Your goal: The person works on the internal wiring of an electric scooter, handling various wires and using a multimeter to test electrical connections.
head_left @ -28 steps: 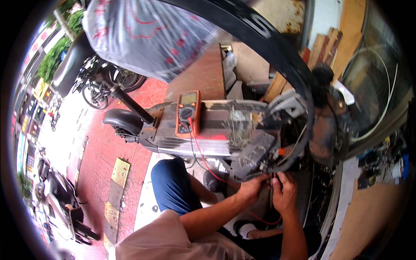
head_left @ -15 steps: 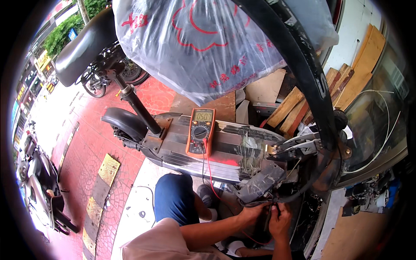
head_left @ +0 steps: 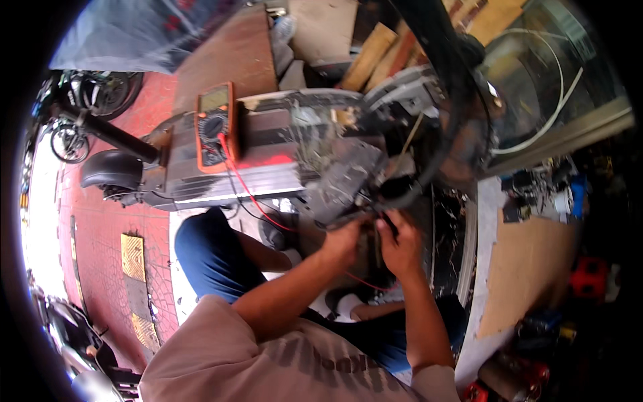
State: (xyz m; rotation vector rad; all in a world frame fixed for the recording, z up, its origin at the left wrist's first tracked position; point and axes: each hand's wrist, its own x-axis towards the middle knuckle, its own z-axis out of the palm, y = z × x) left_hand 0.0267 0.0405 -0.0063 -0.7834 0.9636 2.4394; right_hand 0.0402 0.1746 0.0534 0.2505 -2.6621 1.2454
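An electric scooter lies before me, its worn deck carrying an orange-rimmed multimeter. From the meter a red test lead and a black one run down toward my hands. Beside the scratched grey box at the deck's front end, my left hand is closed near dark wires; its fingertips are hidden. My right hand, just right of it, pinches a thin black piece between thumb and fingers; whether it is a cable or a probe I cannot tell. The red lead shows again below the hands.
The scooter's dark stem rises at the far right of the deck. Wooden planks lean behind it. A glass case stands right, with cardboard and tools below. A plastic-covered bundle hangs at the upper left.
The view has tilted down and shifted right, so the scooter and meter sit farther left and higher. My hands stay together by the grey box, both closed.
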